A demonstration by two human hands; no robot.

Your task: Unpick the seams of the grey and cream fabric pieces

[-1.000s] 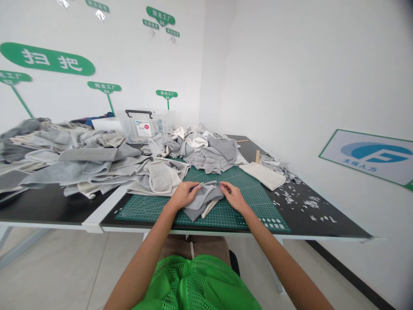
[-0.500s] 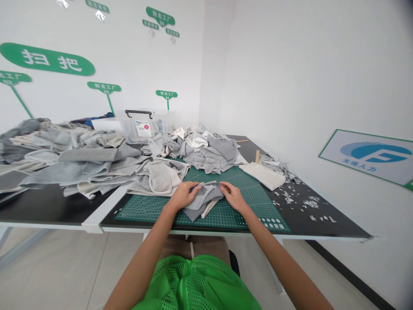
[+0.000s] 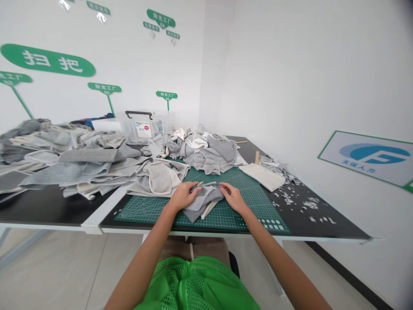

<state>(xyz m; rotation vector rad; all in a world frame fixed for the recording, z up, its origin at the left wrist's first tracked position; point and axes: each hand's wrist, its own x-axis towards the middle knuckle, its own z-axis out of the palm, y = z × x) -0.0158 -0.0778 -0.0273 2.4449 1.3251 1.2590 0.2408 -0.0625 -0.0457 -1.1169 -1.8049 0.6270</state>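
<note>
A crumpled grey fabric piece (image 3: 204, 199) lies folded on the green cutting mat (image 3: 145, 209), with a cream strip (image 3: 209, 209) showing at its lower side. My left hand (image 3: 185, 196) is closed on the fabric's left edge, thumb on top and the other fingers partly hidden. Near that thumb a small pale bit pokes up, too small to name. At the fabric's upper right edge, my right hand (image 3: 232, 197) pinches it between thumb and fingers.
Grey and cream cloth pieces are heaped at left (image 3: 80, 168) and behind the mat in a second pile (image 3: 209, 150). A clear plastic box (image 3: 132, 131) stands behind. A folded cream cloth (image 3: 263, 176) and fabric scraps (image 3: 311, 203) lie at right on the black table (image 3: 329, 226).
Almost nothing differs. The grey fabric's top edge has shifted slightly between my hands, and the pale bit near my left thumb shows more clearly.
</note>
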